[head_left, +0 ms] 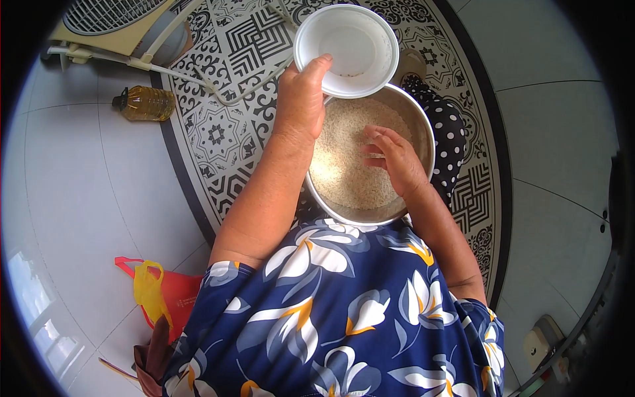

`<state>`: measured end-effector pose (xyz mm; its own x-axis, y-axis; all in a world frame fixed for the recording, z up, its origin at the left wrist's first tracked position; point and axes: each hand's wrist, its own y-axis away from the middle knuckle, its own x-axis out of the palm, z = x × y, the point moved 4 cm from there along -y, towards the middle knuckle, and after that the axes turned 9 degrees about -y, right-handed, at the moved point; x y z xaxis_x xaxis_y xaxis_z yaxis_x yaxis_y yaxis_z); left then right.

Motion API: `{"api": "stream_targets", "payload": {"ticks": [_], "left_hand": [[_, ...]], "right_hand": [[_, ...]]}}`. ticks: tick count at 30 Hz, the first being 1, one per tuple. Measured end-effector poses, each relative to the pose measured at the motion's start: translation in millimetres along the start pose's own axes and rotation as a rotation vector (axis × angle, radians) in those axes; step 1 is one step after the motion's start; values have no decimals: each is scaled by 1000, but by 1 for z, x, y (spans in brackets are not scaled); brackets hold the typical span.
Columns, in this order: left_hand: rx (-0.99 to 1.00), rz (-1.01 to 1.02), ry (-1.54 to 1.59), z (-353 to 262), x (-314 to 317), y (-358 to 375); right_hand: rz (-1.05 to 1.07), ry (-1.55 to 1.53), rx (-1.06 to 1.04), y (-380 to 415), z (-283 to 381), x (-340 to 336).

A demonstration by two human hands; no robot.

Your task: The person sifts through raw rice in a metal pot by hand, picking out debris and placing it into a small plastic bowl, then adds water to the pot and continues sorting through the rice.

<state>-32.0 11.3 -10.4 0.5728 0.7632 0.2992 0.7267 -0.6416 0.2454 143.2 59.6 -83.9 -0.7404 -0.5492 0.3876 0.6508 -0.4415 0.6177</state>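
White plastic, by the look of it, the bowl sits at the top centre of the frame, gripped at its near-left edge by the left hand, the thumb over the rim. It overlaps the upper edge of a metal pot of rice and hides part of it. The right hand is over the pot's right half, fingers parted and loosely bent; whether they touch the grains I cannot tell. A patterned mat spreads beneath, with polka-dot fabric right of the pot. At upper left, a pale tubular frame reaches onto the mat, near a bottle of yellow liquid. Red and yellow bags lie at lower left, partly blocked by the floral shirt.
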Motion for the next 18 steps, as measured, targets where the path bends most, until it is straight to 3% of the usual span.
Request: {"api": "stream_targets", "payload": {"ticks": [2,5,11,18], "left_hand": [[1,-3,-14,0,0,0],[-12,-9,-10,1,-1,0],[-8,-2,12,0,1,0],[-3,-7,8,0,-3,2]], "right_hand": [[21,275,-77,5,4,-2],[-10,451,-7,15,6,-3],[68,588,165,17,-17,5],[260,359,384,21,-31,38]]}}
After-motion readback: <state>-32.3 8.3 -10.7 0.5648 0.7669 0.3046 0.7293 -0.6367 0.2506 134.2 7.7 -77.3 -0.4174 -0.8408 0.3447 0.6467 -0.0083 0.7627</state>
